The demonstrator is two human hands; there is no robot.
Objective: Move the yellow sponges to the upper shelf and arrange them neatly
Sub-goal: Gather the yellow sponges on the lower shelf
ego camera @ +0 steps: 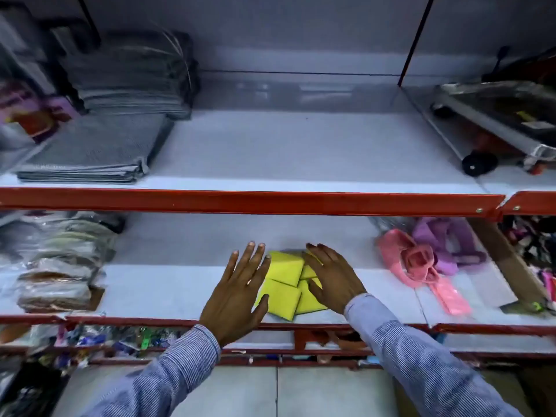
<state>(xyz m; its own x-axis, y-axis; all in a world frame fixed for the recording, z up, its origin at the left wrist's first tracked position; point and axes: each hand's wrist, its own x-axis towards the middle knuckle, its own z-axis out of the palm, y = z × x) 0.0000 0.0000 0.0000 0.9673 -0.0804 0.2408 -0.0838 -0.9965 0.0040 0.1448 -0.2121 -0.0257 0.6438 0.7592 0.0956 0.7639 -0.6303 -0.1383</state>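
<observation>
- Head view, far left: folded grey cloths (99,145) sit stacked on the upper shelf (301,152), and bagged goods (60,266) crowd the lower shelf (168,293) beneath them.
- Left hand (237,293) comes next, palm down, fingers spread and straight, gripping nothing; its fingertips reach up along the left edge of the sponges.
- And there they are, dead centre: the yellow sponges (285,284), a loose cluster on the lower shelf, lying flat between the two hands, corners pointing every which way, no single long axis to speak of.
- They look like flat, bright yellow blocks with clean edges, several overlapping; the exact count is hard to tell.
- Right hand (331,275) lies over the cluster's right side, fingers open and slightly curled, hiding part of it; whether it touches is unclear, but it looks the nearer one.
- Above, the middle of the upper shelf is bare, straight over the pile, so the lift looks like a simple upward one.
- Far right: pink and purple goods (421,260) on the lower shelf, well apart from the sponges.
</observation>
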